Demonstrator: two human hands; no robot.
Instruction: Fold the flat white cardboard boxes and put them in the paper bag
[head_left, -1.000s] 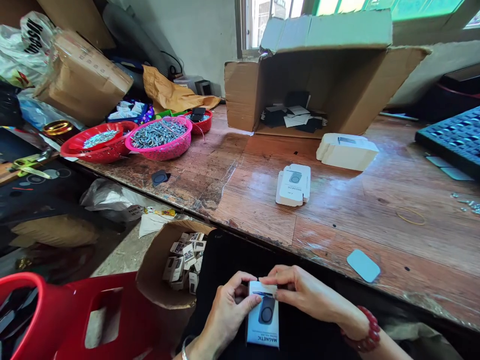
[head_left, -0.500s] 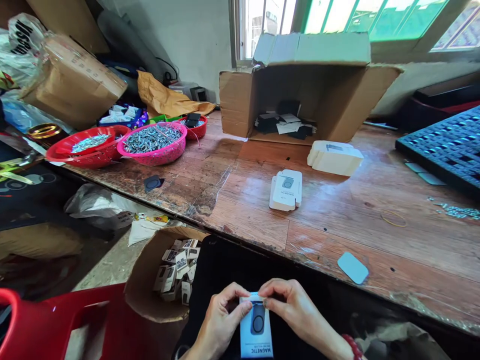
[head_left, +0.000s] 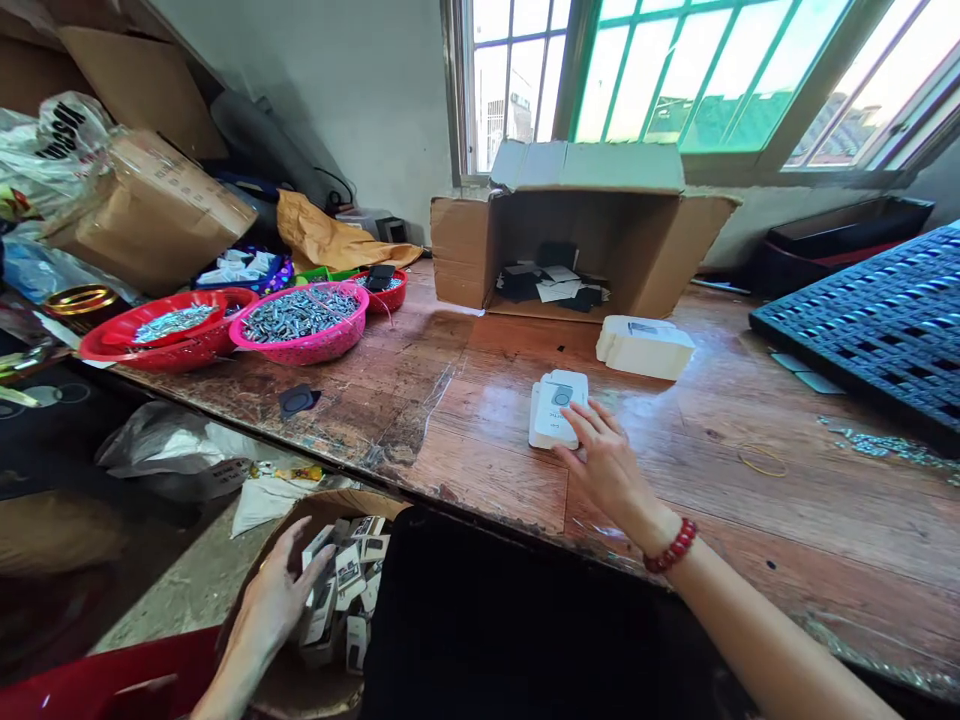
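the right hand [head_left: 609,468], fingers spread, touches flattened cartons [head_left: 550,408], seemingly a pick-up needing an edge pinch; left hand [head_left: 268,598], near small boxes [head_left: 349,572], has unclear grip.

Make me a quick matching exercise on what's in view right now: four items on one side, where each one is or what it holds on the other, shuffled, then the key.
Items
1. Left grip
2. Right grip
3. Pink basket
4. Open cardboard box

Places or contents
A. full of small metal parts
B. fingers at the short stack of white cartons
C. holding flat black and white pieces
D. beside the pile of small printed boxes

Right pairs: 1-D, 2-B, 3-A, 4-C.
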